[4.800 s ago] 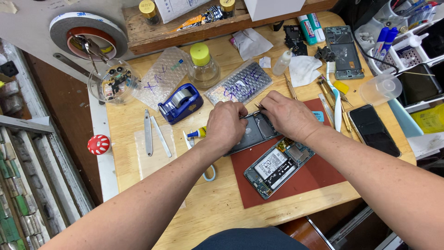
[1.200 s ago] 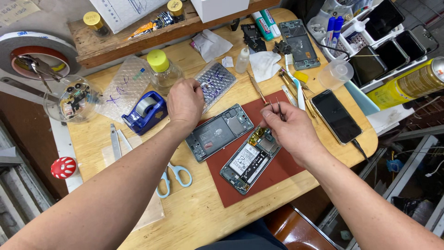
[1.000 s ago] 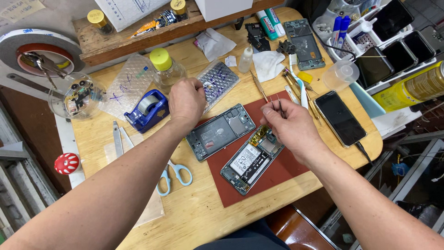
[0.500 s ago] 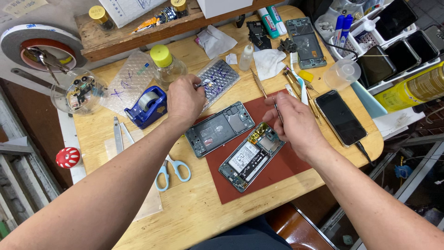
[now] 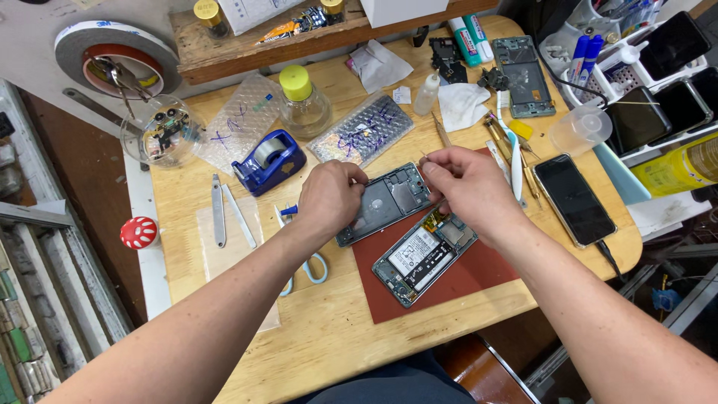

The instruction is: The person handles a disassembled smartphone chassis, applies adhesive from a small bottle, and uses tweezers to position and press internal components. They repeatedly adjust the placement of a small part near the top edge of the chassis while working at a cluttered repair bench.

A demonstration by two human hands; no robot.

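Phone repair is midway, by the look of the bench: an opened phone lies on the red mat with its battery and boards bare, so the opening is done, while the grey frame sits apart from it, straddling the mat's upper edge, and nothing is closed up yet. The left hand rests curled on the frame's left end, fingers pressing it to the table. The right hand hovers over the frame's upper right corner with thumb and forefinger pinched on something small and thin; what it is cannot be told, though a fine tip shows at the fingers. Scissors lie just under the left wrist, a blue tape dispenser stands near, and a dark phone lies well apart on the right beside tweezers. Against half a second ago, the left hand has come down from beside the dispenser onto the frame, and the right hand has moved up from over the opened phone to meet it at the frame.
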